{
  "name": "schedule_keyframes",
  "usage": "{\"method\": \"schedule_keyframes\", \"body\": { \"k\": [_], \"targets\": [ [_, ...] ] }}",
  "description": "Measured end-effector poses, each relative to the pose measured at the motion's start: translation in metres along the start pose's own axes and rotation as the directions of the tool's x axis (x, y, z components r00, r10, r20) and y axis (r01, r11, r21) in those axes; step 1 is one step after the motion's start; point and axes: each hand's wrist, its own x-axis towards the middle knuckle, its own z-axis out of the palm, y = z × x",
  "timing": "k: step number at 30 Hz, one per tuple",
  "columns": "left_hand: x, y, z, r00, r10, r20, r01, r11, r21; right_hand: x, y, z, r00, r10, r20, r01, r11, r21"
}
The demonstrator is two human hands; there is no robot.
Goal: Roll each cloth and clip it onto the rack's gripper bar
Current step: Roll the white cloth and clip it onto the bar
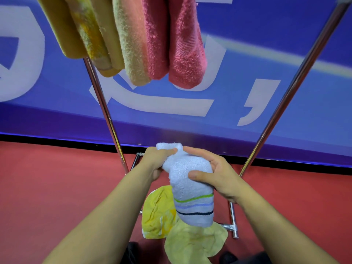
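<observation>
While the left hand (159, 161) pinches the upper end of the rolled white terry cloth with green, lilac and dark stripes (190, 183), the right hand (211, 175) wraps its middle, thumb and fingers curled on it; the roll sits below the hanging row of rolled yellow, tan and pink towels (133, 39), between the chrome rack legs (106, 115). Likely risk: loosened grip lets the roll unwind before clipping; a drop would land it on the crumpled yellow cloths (171, 225) beneath.
</observation>
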Motion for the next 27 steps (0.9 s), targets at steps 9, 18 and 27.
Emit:
{"method": "schedule_keyframes", "body": {
  "k": [9,18,27],
  "targets": [
    [-0.063,0.027,0.017,0.832,0.068,0.550,-0.076,0.997,-0.008,-0.001,-0.019,-0.011,0.997,0.034,-0.070,0.000,0.898,0.439],
    [-0.069,0.007,0.027,0.699,0.079,0.711,-0.025,0.996,-0.086,-0.001,-0.022,-0.022,0.987,0.085,-0.134,0.000,0.843,0.538],
    [-0.072,-0.007,0.038,0.850,0.244,0.467,-0.322,0.942,0.094,0.002,-0.018,-0.017,0.976,0.101,-0.194,-0.001,0.890,0.456]
  ]
}}
